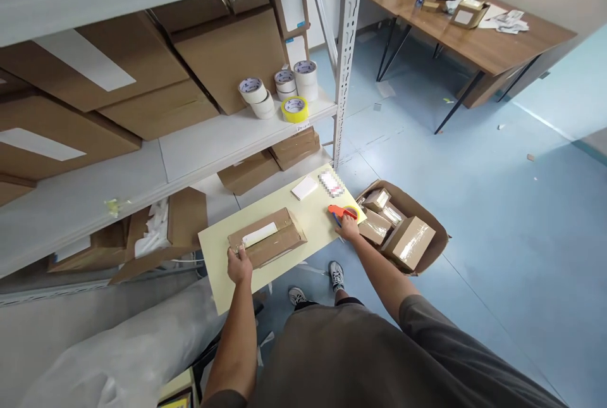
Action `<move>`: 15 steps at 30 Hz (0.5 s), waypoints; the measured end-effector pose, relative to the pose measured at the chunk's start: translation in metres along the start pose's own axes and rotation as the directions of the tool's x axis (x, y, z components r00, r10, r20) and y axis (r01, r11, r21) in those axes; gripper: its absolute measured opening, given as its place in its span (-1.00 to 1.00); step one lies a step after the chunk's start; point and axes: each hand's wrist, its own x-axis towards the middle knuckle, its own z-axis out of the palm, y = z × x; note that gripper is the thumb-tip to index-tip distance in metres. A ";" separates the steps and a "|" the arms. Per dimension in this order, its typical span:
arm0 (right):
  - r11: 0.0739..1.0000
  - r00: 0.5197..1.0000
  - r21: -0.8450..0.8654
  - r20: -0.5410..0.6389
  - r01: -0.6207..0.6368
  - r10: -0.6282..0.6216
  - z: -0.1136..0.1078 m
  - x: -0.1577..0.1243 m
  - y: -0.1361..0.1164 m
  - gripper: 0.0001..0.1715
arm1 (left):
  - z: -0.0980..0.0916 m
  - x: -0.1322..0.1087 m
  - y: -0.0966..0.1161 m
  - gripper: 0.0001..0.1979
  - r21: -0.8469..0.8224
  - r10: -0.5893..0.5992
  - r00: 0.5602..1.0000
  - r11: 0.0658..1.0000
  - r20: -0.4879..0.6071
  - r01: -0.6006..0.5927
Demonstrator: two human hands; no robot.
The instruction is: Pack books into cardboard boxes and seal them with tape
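A taped cardboard box [272, 248] with a white label lies flat on the pale yellow board [258, 212]. My left hand [239, 264] grips the near left corner of this box, thumb on top. Over at the board's right end, my right hand [348, 229] is closed on an orange tape dispenser [336, 210] fitted with a yellow-rimmed roll. The dispenser lies at or just over the board's surface; the exact contact is hidden. Behind it are a stack of white paper slips [304, 188] and a blurred-out flat item [331, 184].
Right of the board, a large open carton [439, 250] holds several taped boxes. Grey shelving [348, 47] rises ahead with cartons, white tape rolls [305, 79] and a yellow roll [294, 109]. A brown table [516, 47] stands farther back. Translucent plastic wrap [128, 345] lies at lower left.
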 end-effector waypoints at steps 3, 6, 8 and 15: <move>0.991 0.992 -0.013 0.009 -0.130 0.130 0.006 0.010 -0.007 -0.40 | 0.000 0.000 0.000 -0.37 0.000 -0.004 1.000 1.000 0.007 0.004; 0.986 0.985 -0.005 0.043 -0.168 0.168 -0.004 0.018 -0.011 -0.51 | 0.000 -0.002 0.001 -0.38 -0.024 -0.017 1.000 1.000 0.020 0.018; 0.991 0.991 -0.012 0.038 -0.130 0.130 -0.014 0.019 -0.016 -0.51 | 0.000 -0.004 0.004 -0.40 -0.053 -0.027 0.999 0.998 0.023 0.029; 0.925 0.927 0.115 0.064 0.362 -0.371 -0.043 -0.004 -0.091 -0.52 | -0.005 -0.015 0.011 -0.45 -0.171 -0.001 0.999 0.985 0.042 0.008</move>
